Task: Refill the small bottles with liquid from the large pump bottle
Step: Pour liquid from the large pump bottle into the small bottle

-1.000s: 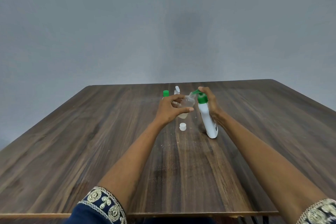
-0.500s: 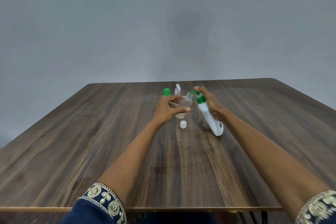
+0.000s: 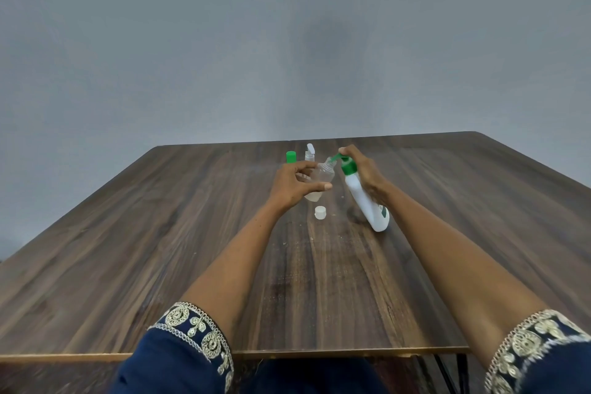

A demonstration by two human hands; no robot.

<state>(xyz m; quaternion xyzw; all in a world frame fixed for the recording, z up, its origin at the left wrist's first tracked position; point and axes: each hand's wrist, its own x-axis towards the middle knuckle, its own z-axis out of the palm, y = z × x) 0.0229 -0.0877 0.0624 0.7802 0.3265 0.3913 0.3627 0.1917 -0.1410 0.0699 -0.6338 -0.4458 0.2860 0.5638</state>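
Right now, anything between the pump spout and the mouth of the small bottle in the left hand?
Nothing visible. The left hand holds the small clear bottle uncapped; its white cap lies on the table. The right hand tilts the pump bottle, green spout right at the bottle's mouth.

Loose cap [image 3: 320,212] under hands; two bottles [image 3: 309,155] behind.

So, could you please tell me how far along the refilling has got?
Done: one small clear bottle is uncapped, its white cap on the table. In hand: the left hand holds it under the green nozzle of the tilted pump bottle, right hand on top. Left: two small bottles behind.
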